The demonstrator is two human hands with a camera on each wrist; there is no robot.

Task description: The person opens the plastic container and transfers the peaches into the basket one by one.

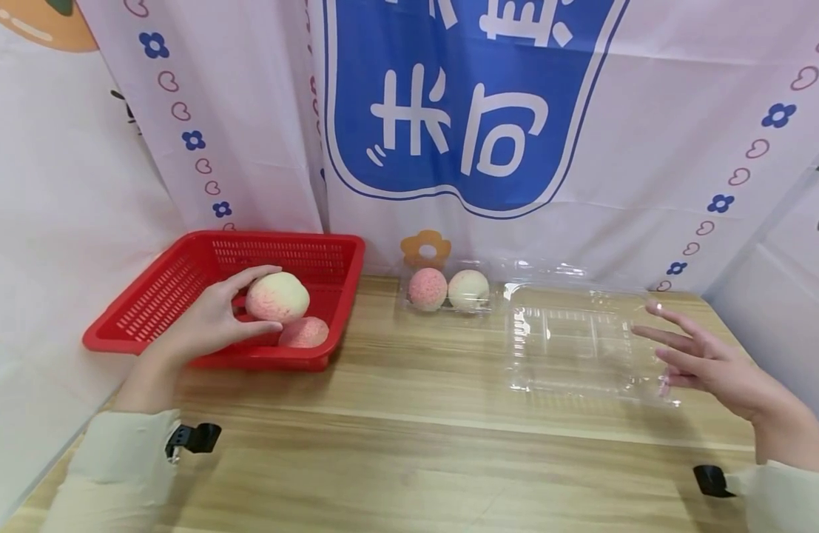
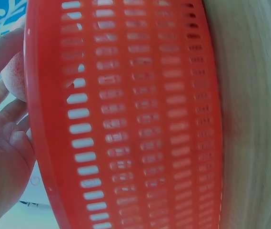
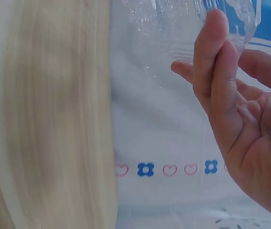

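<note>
Now my left hand (image 1: pixel 212 314) grips a peach (image 1: pixel 282 292) above the red basket (image 1: pixel 256 360); my right hand (image 1: pixel 705 355) spreads beside a clear tray (image 1: pixel 569 340). Two more peaches (image 1: pixel 427 289) already sit in a clear box (image 1: pixel 447 309) on the worktop (image 1: pixel 416 459); I spot a fourth peach (image 1: pixel 305 336) left basketed.

I count four round, speckled balls (image 1: pixel 279 296) in view, two mostly pink and two mostly cream: one in the left hand (image 1: pixel 209 317), one in the red slotted plastic basket (image 1: pixel 345 296), two in the clear, see-through plastic packaging (image 1: pixel 569 344), whose overlapping pieces I can't number from here. I make it one basket, one wood-grain table (image 1: pixel 409 459), two bare hands including the right hand (image 1: pixel 718 366), and two pale sleeves (image 1: pixel 119 451).
</note>
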